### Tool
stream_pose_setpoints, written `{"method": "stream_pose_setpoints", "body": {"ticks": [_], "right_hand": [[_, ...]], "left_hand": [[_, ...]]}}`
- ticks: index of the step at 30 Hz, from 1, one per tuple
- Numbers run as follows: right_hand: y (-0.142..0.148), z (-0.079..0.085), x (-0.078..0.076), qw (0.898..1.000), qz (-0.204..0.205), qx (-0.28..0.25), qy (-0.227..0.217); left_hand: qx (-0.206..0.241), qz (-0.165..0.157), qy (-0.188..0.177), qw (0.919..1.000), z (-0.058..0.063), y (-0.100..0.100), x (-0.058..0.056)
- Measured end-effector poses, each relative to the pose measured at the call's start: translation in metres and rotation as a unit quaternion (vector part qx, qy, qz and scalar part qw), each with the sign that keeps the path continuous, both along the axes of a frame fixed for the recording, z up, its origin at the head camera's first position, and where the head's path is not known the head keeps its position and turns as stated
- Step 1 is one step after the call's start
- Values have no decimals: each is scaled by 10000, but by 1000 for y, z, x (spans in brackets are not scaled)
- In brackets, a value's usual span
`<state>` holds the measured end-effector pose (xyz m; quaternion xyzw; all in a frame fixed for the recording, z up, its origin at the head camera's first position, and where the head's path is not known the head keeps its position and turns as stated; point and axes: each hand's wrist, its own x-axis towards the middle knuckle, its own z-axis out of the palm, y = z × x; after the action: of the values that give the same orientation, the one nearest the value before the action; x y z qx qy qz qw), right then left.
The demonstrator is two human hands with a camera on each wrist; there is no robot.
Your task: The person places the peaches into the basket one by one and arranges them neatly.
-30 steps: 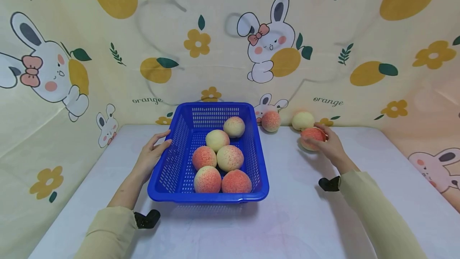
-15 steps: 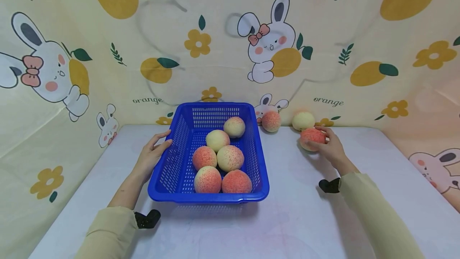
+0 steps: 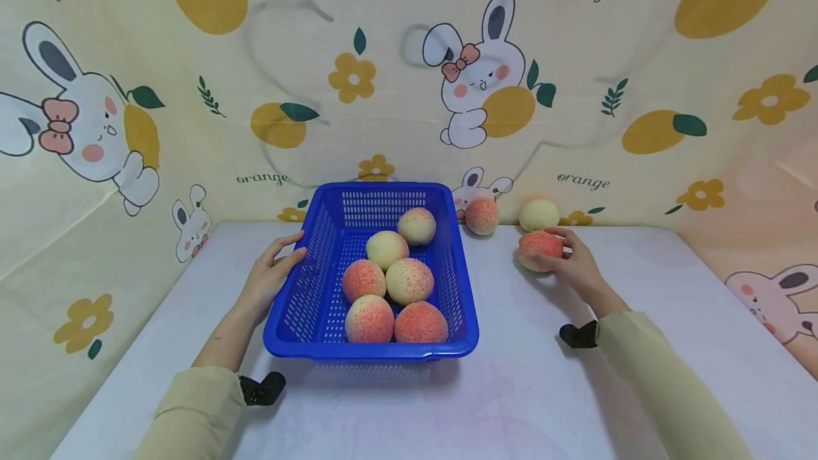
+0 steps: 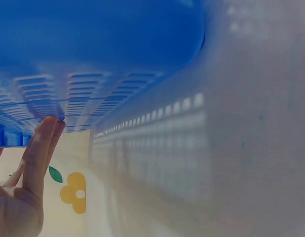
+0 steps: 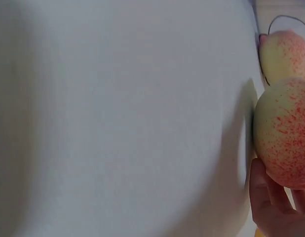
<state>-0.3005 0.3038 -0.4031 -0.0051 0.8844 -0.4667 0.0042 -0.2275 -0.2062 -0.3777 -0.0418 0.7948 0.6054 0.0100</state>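
Observation:
In the head view, a blue plastic basket (image 3: 371,352) holds several peaches (image 3: 410,281), yellow and red, mostly gathered in its near and right parts. At its left side is my left hand (image 3: 267,279), fingertips on the rim. The left wrist view shows the left fingers (image 4: 39,153) fairly straight against the slotted outer wall. Right of the basket, my right hand (image 3: 578,268) grips a red peach (image 3: 539,251) between thumb and fingers. In the right wrist view the fingers (image 5: 260,192) cup the underside of this peach (image 5: 285,133); whether it clears the table is hard to tell.
Two loose peaches sit at the table's back edge: a reddish one (image 3: 482,216) beside the basket and a pale yellow one (image 3: 539,214) behind the gripped peach. A printed cloth (image 3: 383,91) stands behind the white table (image 3: 511,403).
My right hand has shifted left, carrying the red peach slightly toward the basket and away from in front of the pale peach's right side. The left hand and basket have stayed in place.

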Motion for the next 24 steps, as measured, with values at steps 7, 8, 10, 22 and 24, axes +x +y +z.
{"method": "stream_pose_setpoints", "body": {"ticks": [7,8,10,22,24], "right_hand": [[-11,-1,2,9998,201,-35,38],[-13,-1,2,9997,236,-33,42],[-15,-2,2,9995,311,-73,34],[-39,4,1,9977,608,-309,52],[-43,7,1,9969,668,-406,125]], "left_hand": [[-7,-6,25,10000,-1,0,-1],[-13,-7,25,10000,-1,0,-1],[-35,-5,34,10000,-1,0,-1],[-61,32,10,10000,-1,0,-1],[-39,33,9,10000,-1,0,-1]]}}
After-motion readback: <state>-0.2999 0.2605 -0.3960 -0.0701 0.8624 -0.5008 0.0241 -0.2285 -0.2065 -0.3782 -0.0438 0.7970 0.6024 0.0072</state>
